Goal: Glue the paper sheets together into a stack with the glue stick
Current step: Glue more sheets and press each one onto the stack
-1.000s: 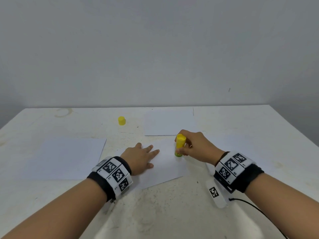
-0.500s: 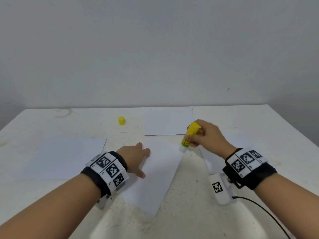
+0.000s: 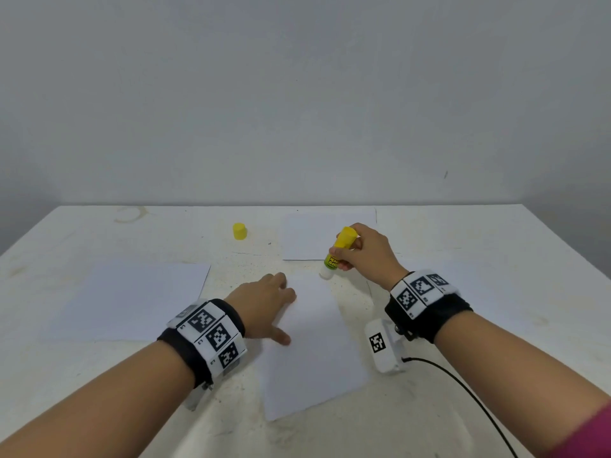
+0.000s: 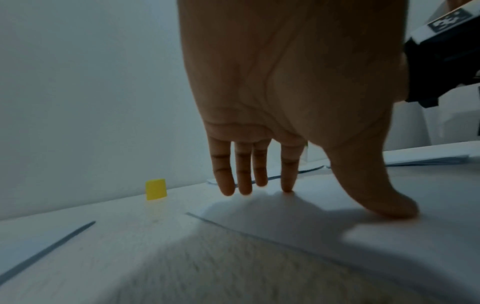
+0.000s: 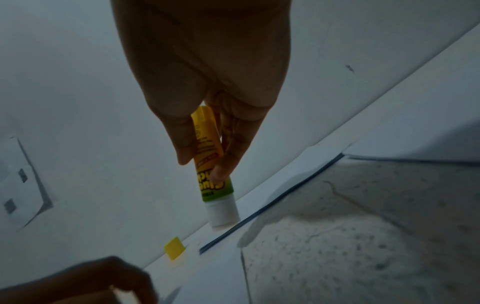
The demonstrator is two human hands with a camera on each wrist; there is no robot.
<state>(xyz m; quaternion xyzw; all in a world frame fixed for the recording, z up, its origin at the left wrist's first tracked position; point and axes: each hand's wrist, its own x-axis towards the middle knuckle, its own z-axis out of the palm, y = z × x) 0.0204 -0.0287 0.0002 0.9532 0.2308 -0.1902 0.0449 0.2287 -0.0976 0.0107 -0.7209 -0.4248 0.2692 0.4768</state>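
With my left hand (image 3: 264,305) spread flat on the near sheet (image 3: 314,352) and my right hand (image 3: 367,252) gripping the uncapped glue stick (image 3: 337,252) at its far corner, I judge gluing barely begun, 3 other sheets (image 3: 132,299) unstacked around my hands.

A plain grey-white wall (image 3: 297,94) stands behind the white counter (image 3: 463,233), meeting its far edge. The counter surface is scuffed and speckled, with a faint ring stain (image 3: 130,214) near its far-left corner. Lighting is even.
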